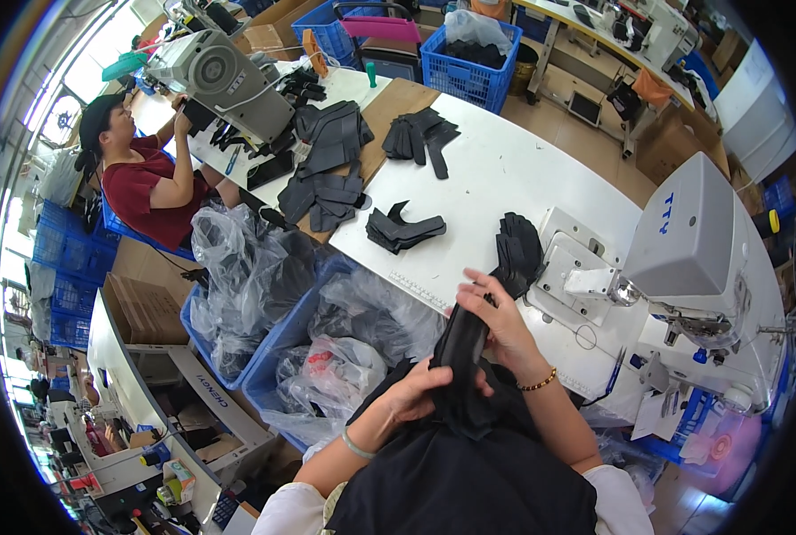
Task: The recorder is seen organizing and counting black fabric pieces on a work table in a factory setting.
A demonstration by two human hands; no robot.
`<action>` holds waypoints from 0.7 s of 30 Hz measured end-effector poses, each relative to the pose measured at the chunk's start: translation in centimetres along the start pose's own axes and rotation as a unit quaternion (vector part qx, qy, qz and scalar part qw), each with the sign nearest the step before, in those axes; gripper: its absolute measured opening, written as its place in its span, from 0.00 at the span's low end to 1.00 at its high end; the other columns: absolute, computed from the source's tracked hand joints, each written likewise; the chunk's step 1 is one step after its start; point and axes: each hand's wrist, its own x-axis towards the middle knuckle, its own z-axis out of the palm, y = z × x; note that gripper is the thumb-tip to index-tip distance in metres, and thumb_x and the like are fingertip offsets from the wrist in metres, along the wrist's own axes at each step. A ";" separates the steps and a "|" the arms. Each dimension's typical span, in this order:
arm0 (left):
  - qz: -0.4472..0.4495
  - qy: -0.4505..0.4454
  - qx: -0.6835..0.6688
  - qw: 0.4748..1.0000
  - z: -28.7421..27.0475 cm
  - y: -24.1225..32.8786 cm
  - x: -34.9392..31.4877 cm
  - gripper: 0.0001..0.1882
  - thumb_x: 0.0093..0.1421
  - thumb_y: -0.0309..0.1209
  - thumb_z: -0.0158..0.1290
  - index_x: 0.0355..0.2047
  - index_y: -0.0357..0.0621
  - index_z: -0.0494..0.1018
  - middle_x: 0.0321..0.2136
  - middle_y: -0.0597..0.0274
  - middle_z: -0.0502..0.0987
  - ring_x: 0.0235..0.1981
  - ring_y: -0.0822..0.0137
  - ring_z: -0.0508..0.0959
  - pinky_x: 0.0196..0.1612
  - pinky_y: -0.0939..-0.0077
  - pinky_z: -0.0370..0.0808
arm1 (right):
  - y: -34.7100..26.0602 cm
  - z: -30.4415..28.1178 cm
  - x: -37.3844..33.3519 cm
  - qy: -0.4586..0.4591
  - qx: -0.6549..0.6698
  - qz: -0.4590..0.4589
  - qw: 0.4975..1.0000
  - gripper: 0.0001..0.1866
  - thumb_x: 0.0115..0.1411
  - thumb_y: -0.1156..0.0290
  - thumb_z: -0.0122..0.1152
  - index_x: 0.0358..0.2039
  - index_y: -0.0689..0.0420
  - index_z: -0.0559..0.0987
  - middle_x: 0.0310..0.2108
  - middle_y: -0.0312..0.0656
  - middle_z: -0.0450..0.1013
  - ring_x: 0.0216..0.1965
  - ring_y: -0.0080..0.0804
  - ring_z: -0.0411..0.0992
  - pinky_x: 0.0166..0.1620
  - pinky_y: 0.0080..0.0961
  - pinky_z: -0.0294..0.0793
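Just in front of my body I hold a bundle of black cut fabric pieces (459, 352). Its lower end is gripped by my left hand (414, 393), thumb lying across the front. Higher up, my right hand (502, 328) closes round the top of the bundle, with some fingers raised. A stack of black pieces (517, 248) lies on the white table just beyond my right hand, beside the sewing machine's bed. Farther left are a small fanned pile of black strips (404, 229) and another fanned pile (418, 139).
A sewing machine (683, 232) stands at the right, with blue tweezers (614, 373) near it. Blue crates with bagged material (254, 374) sit against the table's left side. At the far left, a person in red (148, 183) works at another sewing machine (224, 80).
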 end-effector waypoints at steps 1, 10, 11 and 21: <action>0.001 0.001 0.000 1.000 0.1 0.1 -0.2 0.38 0.48 0.41 0.60 0.53 0.34 0.58 0.40 0.54 0.70 0.46 0.60 0.71 0.53 0.68 0.65 | 0.3 0.1 -0.3 -0.001 0.000 0.001 1.000 0.33 0.51 0.63 0.64 0.54 0.62 0.62 0.47 0.45 0.61 0.46 0.31 0.64 0.45 0.24 0.67; -0.096 -0.028 0.061 0.993 1.2 1.0 -0.4 0.31 0.48 0.29 0.58 0.51 0.33 0.61 0.47 0.52 0.69 0.49 0.62 0.69 0.55 0.70 0.63 | -1.1 2.2 -3.6 -0.006 0.127 -0.010 0.992 0.18 0.55 0.74 0.57 0.46 0.60 0.65 0.38 0.42 0.65 0.34 0.31 0.72 0.36 0.30 0.78; -0.115 -0.021 0.111 0.987 1.8 1.2 0.0 0.30 0.48 0.30 0.58 0.50 0.33 0.62 0.46 0.54 0.69 0.48 0.63 0.70 0.54 0.70 0.64 | -1.3 2.4 -3.7 -0.017 0.109 -0.010 0.994 0.20 0.55 0.74 0.57 0.47 0.59 0.64 0.37 0.43 0.65 0.34 0.33 0.72 0.36 0.30 0.78; -0.192 0.132 0.013 0.972 3.7 3.1 -0.4 0.33 0.50 0.39 0.60 0.52 0.35 0.62 0.46 0.58 0.70 0.49 0.68 0.68 0.52 0.73 0.64 | -3.0 1.0 -3.8 -0.045 0.141 0.042 0.988 0.23 0.54 0.77 0.56 0.51 0.56 0.63 0.40 0.50 0.69 0.39 0.39 0.73 0.40 0.32 0.77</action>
